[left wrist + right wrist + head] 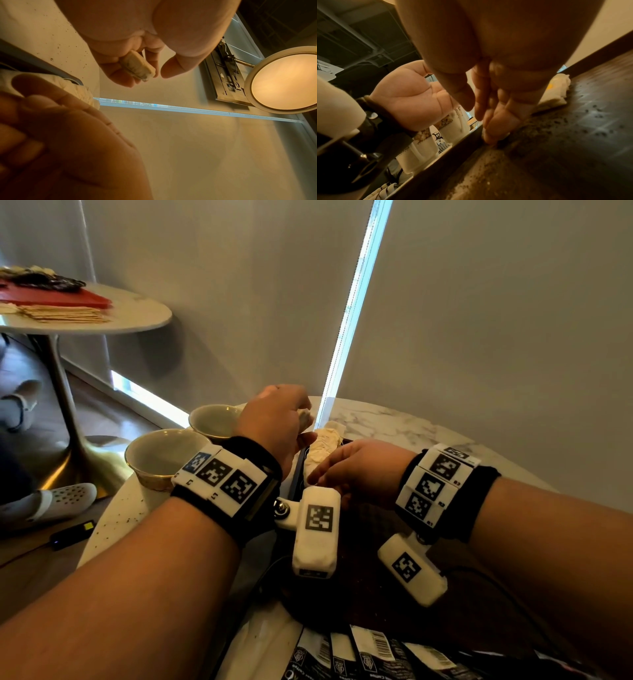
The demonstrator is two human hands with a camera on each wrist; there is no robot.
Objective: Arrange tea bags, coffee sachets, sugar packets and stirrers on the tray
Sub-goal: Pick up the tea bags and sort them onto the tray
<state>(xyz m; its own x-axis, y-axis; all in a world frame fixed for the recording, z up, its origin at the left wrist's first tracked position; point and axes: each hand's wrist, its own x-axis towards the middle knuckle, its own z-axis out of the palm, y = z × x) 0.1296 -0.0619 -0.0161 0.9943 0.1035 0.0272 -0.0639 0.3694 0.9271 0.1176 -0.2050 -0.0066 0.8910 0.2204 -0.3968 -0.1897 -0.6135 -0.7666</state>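
Halfway at best, judging from the layout. Closest in, spotted a fan of dark coffee sachets point(359, 655) with white barcoded ends. Can't tell whether lying on the near end of the tray point(296, 470) or on the table point(394, 422) just in front. Counting those as probably sorted.

Next up, looking at the tray itself: mostly bare dark floor in the middle, dusted with crumbs going by the right wrist view. Found the right hand point(356, 470) low over the left side of that floor, fingers point(493, 121) straight and together. Tips touching the floor right beside the rim, gripping nothing. Guessing at nudging or squaring up the pale tea bags point(322, 446) piled in the tray's far left corner, just beyond those tips.

A bit further out, got the left hand point(274, 419) raised over that same corner, with one more tea bag point(138, 67) pinched among curled fingers. Reckon on adding that to the pile next.

Past the tray's left rim, two empty-looking cups point(164, 455) on the table, touching nothing on the tray.

So: tea bags partly in, coffee maybe in, and no sign of sugar packets or stirrers anywhere on the tray.

Way off on a second table point(137, 316), noticed a flat tan stack point(65, 313) beside something red. Too small for calling stirrers or sugar.
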